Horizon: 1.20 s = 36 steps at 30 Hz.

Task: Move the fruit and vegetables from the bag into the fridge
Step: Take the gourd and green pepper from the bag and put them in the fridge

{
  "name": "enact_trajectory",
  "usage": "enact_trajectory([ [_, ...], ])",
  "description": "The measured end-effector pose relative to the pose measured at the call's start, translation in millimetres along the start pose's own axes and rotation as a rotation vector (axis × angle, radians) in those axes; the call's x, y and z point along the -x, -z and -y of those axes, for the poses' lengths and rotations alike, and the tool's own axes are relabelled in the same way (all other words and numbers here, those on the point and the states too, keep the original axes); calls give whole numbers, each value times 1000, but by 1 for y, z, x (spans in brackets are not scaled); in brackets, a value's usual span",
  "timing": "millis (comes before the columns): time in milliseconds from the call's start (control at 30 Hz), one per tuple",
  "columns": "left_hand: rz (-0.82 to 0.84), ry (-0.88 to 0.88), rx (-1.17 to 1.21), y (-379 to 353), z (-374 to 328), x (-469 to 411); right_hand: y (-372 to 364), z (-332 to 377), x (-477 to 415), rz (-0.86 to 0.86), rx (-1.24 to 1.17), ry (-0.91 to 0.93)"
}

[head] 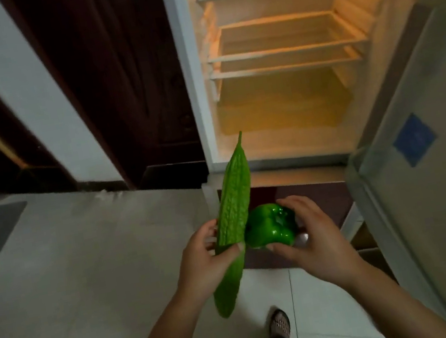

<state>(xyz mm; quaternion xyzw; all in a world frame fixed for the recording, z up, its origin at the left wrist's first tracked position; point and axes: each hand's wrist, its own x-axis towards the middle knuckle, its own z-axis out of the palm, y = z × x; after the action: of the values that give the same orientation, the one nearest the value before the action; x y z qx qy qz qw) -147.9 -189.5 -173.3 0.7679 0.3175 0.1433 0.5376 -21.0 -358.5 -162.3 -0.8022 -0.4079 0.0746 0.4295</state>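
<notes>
Standing before an open fridge [198,84], a person grips a long bitter gourd [234,196] in the left hand [201,257], fingers and thumb wrapped round its lower half, its pointed tip angled up toward the lit shelves [284,49]. The right hand [314,239] holds a glossy green bell pepper [269,227] just beside the gourd, fingers curled round it. Both vegetables are outside the cabinet, low in front of it. The fridge door [443,189], bearing a blue sticker [413,138], stands open at right; one shoe [279,324] shows on the tiled floor [84,267].
</notes>
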Motion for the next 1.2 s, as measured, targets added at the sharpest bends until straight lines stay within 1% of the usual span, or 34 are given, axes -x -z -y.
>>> enact_trajectory([
  [100,59,-21,-13,-12,-16,-57,9,-23,-42,-63,-1,-20],
  [367,109,-62,-43,-30,-60,-199,33,-67,-172,-161,-1,-21],
  [467,61,-82,1,-39,-73,-233,47,-77,-211,-186,6,10],
  [533,26,-94,-13,-42,-82,-250,54,-80,-230,-205,12,52],
  [600,25,-114,-32,-42,-93,-265,60,-79,-246,-238,-12,66],
  [733,64,-174,-29,-41,-109,-295,68,-80,-265,-302,-30,67],
  [833,130,-183,-46,-42,-115,-313,71,-84,-271,-337,-29,32],
  [1000,199,-151,-42,-44,-110,-328,70,-104,-277,-338,5,-68],
  [1200,196,-92,-77,-37,-89,-335,52,-130,-275,-277,-18,-167],
])
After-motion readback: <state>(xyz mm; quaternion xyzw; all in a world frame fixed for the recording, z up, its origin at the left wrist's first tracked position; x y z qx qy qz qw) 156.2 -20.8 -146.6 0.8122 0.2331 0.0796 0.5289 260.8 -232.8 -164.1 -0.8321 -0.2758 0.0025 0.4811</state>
